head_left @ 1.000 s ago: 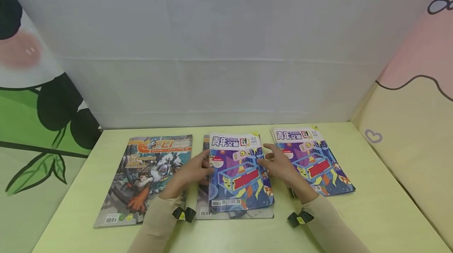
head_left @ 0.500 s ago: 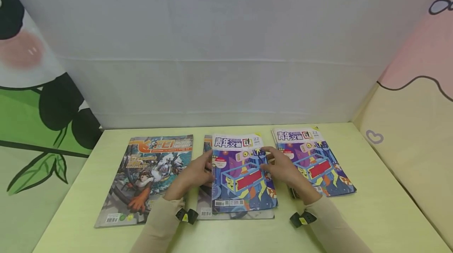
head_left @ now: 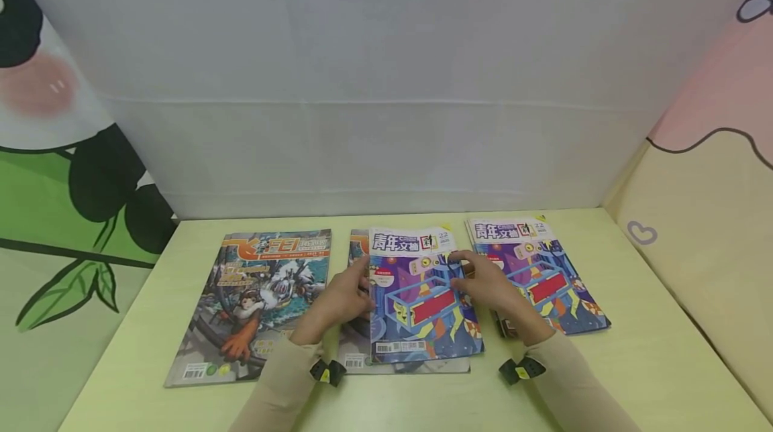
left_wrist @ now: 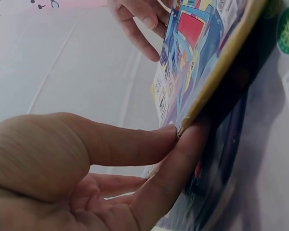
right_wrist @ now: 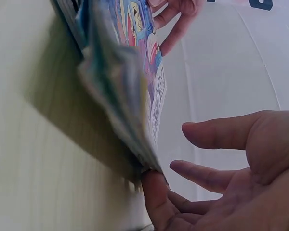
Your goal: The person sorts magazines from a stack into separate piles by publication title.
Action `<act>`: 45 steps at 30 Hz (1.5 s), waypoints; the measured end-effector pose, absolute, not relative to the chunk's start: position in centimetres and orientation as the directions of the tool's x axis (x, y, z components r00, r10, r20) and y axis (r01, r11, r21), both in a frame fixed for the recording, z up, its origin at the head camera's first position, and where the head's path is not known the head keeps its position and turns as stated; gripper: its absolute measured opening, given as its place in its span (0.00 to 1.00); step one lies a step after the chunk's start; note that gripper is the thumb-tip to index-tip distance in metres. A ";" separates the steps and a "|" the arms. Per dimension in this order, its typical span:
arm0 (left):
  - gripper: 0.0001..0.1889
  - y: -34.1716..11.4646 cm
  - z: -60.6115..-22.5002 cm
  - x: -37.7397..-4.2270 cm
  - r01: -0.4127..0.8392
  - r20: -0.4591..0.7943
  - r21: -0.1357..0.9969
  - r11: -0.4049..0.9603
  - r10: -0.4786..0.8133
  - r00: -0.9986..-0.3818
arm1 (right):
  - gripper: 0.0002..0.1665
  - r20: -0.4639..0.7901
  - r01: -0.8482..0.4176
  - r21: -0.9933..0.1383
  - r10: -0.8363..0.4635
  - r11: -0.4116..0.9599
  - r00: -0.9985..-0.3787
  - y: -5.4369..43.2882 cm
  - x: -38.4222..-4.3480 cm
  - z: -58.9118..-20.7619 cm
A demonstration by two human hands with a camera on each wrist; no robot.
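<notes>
On the counter [head_left: 123, 361], a single magazine [head_left: 260, 311] lies left and a magazine stack [head_left: 548, 281] right. Between them, an upper magazine [head_left: 417, 304] is over a lower magazine [head_left: 356, 346] (which shows at left and in front). The left hand [head_left: 343, 296] is at the upper magazine's left edge, the right hand [head_left: 488, 281] at its right edge. Behind the counter is a sheet [head_left: 386, 96].

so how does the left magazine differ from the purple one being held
The left magazine looks larger; the purple magazine smaller. Across the top, the left magazine is partly orange, the purple magazine white. The left magazine lies flat; the left hand pinches the purple magazine. Both face up.
</notes>
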State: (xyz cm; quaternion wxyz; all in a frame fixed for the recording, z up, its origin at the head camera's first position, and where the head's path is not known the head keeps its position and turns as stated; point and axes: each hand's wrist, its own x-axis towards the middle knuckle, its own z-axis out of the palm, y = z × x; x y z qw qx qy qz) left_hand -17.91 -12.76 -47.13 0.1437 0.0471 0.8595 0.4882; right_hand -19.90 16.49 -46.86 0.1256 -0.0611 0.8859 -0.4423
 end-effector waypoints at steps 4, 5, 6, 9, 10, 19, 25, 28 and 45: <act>0.51 -12.5 -47.1 -17.9 -0.063 -0.203 0.859 0.508 0.225 -0.953 | 0.30 -0.161 -0.009 -0.800 -0.228 0.600 -0.960 16.7 -20.0 -46.9; 0.51 -12.5 -47.2 -17.9 -0.062 -0.202 0.858 0.509 0.223 -0.954 | 0.30 -0.159 -0.009 -0.803 -0.228 0.596 -0.961 16.8 -20.0 -46.9; 0.51 -12.5 -47.2 -17.8 -0.060 -0.200 0.859 0.508 0.224 -0.954 | 0.30 -0.159 -0.007 -0.805 -0.228 0.593 -0.960 16.8 -20.0 -46.8; 0.51 -12.5 -47.3 -17.8 -0.062 -0.200 0.860 0.507 0.222 -0.954 | 0.30 -0.171 0.011 -0.816 -0.224 0.578 -0.959 16.8 -20.0 -46.7; 0.51 -12.6 -47.4 -17.9 -0.065 -0.203 0.861 0.505 0.222 -0.954 | 0.30 -0.175 0.016 -0.818 -0.223 0.575 -0.959 16.8 -19.9 -46.6; 0.52 -12.7 -47.6 -18.1 -0.093 -0.218 0.872 0.481 0.211 -0.953 | 0.25 -0.162 0.031 -0.837 -0.194 0.547 -0.967 17.0 -20.2 -46.5; 0.52 -12.8 -47.6 -18.1 -0.108 -0.223 0.886 0.451 0.211 -0.952 | 0.24 -0.184 0.040 -0.830 -0.205 0.557 -0.961 17.3 -20.3 -46.6; 0.51 -12.9 -47.5 -18.0 -0.110 -0.224 0.889 0.444 0.213 -0.951 | 0.26 -0.201 0.050 -0.839 -0.224 0.542 -0.954 17.4 -20.3 -46.6; 0.52 -13.1 -47.2 -17.9 -0.129 -0.253 0.894 0.430 0.245 -0.936 | 0.28 -0.178 0.044 -0.857 -0.214 0.514 -0.961 17.5 -20.1 -46.4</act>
